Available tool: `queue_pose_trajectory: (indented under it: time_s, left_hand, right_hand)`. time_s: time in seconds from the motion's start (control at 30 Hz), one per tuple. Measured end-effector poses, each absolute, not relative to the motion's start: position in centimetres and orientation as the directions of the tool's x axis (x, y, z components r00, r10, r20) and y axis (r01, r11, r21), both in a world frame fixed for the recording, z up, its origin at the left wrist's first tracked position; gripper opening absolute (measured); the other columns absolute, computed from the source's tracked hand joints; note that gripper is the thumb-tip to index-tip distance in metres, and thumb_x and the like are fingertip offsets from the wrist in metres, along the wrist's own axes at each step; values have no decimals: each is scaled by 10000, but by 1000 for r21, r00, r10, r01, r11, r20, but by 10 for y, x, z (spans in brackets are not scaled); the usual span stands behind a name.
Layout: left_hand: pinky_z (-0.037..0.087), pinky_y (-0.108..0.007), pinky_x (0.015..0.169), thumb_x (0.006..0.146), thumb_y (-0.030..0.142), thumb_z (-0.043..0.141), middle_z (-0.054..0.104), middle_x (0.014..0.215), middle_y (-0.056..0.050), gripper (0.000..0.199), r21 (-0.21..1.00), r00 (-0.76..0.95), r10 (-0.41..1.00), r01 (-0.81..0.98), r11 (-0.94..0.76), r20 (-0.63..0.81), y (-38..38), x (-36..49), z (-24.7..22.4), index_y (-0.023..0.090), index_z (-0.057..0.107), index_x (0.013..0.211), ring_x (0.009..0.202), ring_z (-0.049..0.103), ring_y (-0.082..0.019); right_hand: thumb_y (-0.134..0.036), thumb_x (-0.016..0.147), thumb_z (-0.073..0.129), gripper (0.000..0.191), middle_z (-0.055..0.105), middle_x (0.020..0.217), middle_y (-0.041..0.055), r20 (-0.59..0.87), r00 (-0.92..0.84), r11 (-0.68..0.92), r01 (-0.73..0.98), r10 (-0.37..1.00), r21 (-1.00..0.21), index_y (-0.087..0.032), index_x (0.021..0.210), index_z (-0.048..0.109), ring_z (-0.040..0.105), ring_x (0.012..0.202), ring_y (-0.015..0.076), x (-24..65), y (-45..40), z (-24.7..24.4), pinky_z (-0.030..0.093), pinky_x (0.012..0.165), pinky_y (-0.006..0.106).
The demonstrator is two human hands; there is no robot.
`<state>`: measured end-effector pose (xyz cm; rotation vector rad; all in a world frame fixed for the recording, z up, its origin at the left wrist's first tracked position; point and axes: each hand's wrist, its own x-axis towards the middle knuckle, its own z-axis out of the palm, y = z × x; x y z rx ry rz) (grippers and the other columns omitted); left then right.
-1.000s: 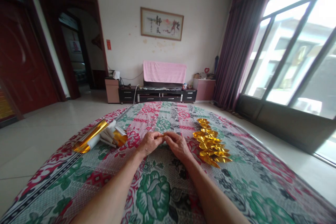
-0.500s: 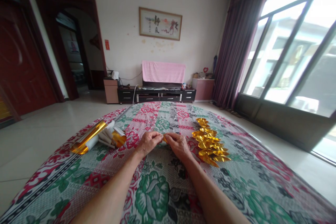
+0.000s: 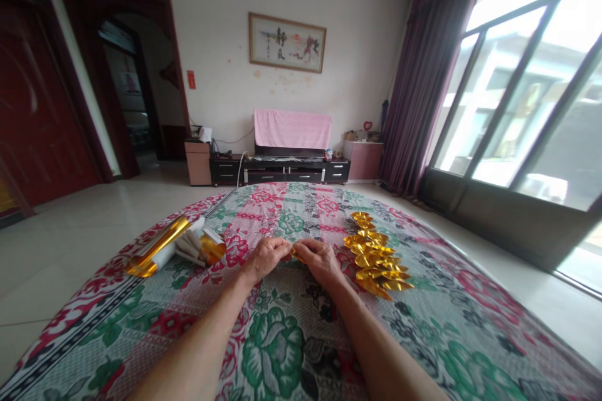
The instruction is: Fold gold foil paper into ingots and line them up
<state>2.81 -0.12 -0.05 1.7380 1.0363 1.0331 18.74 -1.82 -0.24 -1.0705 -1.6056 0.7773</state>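
Over the middle of the cloth-covered table, my left hand and my right hand meet at the fingertips. Both are closed in a pinch on a small piece of gold foil, mostly hidden by the fingers. To the right of my right hand lie several folded gold foil pieces in a pile. On the left side of the table rests a roll of gold foil, beside a bundle of white and gold paper.
The round table wears a flowered cloth. Beyond it stand a low black cabinet and a screen under a pink towel. A dark curtain hangs by the windows at the right.
The gold foil piece between my fingertips has shifted slightly and shows at a different angle. My hands have hardly moved.
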Motion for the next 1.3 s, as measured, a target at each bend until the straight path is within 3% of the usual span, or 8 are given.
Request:
queue_pose_trajectory:
  time_s: [0.33, 0.43, 0.8, 1.3]
  left_hand:
    - [409, -261, 635, 770, 422, 492, 644, 643, -25, 331, 956, 276, 940, 152, -251, 203, -3, 26, 1, 149, 651, 674, 629, 553, -153]
    - [384, -244, 601, 740, 407, 543, 631, 649, -14, 293, 948, 270, 935, 155, -277, 229, -3, 25, 0, 140, 663, 741, 609, 527, -138]
    - [358, -229, 575, 720, 365, 568, 586, 595, 9, 250, 939, 247, 933, 156, -306, 263, -5, 28, 1, 134, 665, 708, 569, 486, -112]
    - [386, -247, 620, 739, 366, 520, 615, 614, -9, 258, 929, 289, 925, 202, -311, 247, -1, 28, -2, 155, 659, 687, 610, 528, -140]
  right_hand:
    - [-393, 764, 528, 289, 504, 561, -23, 374, -42, 372, 261, 926, -891, -144, 687, 654, 418, 533, 91, 189, -15, -6, 320, 508, 191]
    - [-413, 763, 531, 300, 526, 584, -18, 377, -22, 371, 241, 926, -897, -145, 707, 651, 432, 544, 96, 190, -12, -10, 333, 519, 194]
    - [-369, 733, 581, 240, 497, 569, -33, 365, -76, 373, 154, 928, -915, -150, 785, 664, 385, 521, 83, 188, -17, -3, 301, 503, 199]
    - [-421, 734, 555, 285, 438, 520, -40, 351, -86, 362, 226, 932, -904, -163, 631, 618, 351, 500, 81, 188, -20, 1, 277, 479, 200]
